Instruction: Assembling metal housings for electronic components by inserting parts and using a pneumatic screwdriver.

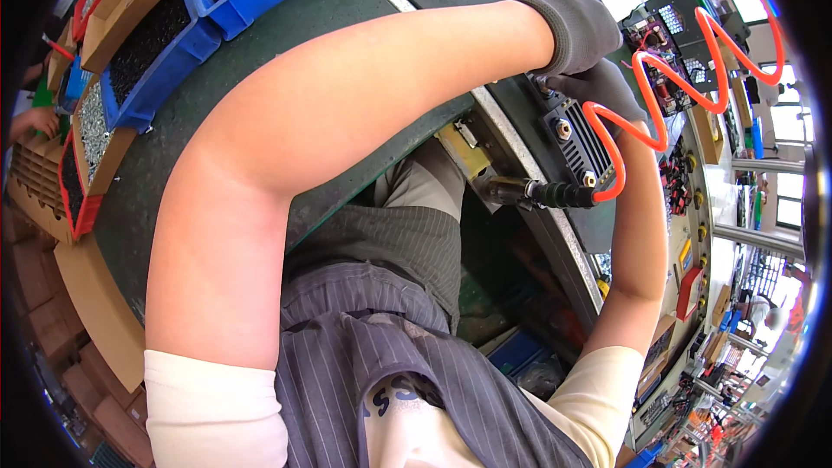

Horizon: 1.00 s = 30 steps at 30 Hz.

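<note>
Nearest is the person's dark pinstriped apron (pixel 334 373), with the green worktop (pixel 321 9) curving round its left side; along that worktop's outer edge runs a pale metal rail (pixel 507 130), where a black connector (pixel 568 196) joins an orange coiled hose (pixel 619 184); just past the rail lies the black finned unit (pixel 586 140), two brass-coloured fittings (pixel 563 129) on its upper face, its end away from the connector partly under the hands; the left hand (pixel 579 30), in a dark grey glove, bends over that end, its fingers hidden, so its grip cannot be told; the right hand (pixel 602 91), gloved too, reaches in beside it, and whether it pinches anything cannot be told; farther off are a circuit board (pixel 646 39) past the hands, blue bins (pixel 260 0) of black parts at the worktop's far left edge, and a co-worker's hand (pixel 39 120) beyond them.
</note>
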Available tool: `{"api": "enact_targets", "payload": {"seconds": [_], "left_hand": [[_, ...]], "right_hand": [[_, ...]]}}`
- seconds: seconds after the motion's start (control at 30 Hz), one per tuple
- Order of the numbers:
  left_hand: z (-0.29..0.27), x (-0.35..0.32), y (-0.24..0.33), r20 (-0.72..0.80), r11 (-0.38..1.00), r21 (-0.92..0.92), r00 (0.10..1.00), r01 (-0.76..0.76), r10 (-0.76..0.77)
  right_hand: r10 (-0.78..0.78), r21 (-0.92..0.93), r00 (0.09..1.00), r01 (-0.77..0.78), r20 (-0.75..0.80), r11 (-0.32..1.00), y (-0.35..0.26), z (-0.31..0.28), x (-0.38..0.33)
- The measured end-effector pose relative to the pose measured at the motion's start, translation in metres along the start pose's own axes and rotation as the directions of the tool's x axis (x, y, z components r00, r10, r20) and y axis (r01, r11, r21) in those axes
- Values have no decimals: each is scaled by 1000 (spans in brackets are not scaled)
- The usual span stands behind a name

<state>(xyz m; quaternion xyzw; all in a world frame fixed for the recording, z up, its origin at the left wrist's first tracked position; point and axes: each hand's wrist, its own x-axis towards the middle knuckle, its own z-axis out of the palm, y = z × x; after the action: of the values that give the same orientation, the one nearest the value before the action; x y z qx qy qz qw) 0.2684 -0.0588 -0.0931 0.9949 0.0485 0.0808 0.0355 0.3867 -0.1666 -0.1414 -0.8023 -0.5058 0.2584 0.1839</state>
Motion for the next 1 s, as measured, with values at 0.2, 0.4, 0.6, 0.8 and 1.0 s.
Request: {"api": "enact_targets", "payload": {"seconds": [0.2, 0.4, 0.6, 0.8, 1.0], "left_hand": [[-2, -5, -2, -19, 999, -38, 1000, -13, 12], [-6, -19, -8, -28, 991, -106, 996, 82, -85], [-8, -111, -76, -282, 955, -206, 922, 211, -265], [13, -248, -132, -173, 794, -131, 775, 593, -607], [43, -297, -124, -83, 754, -126, 751, 644, -655]], "right_hand": [[145, -557, 973, -223, -180, 800, -28, -1, 3], [51, -471, 973, -154, -224, 868, -15, 9, 15], [-43, -50, 996, 39, -83, 998, -8, 9, -6], [127, -238, 976, -167, -178, 957, -27, 14, -12], [114, -155, 957, -159, -267, 975, -3, 22, -10]]}}
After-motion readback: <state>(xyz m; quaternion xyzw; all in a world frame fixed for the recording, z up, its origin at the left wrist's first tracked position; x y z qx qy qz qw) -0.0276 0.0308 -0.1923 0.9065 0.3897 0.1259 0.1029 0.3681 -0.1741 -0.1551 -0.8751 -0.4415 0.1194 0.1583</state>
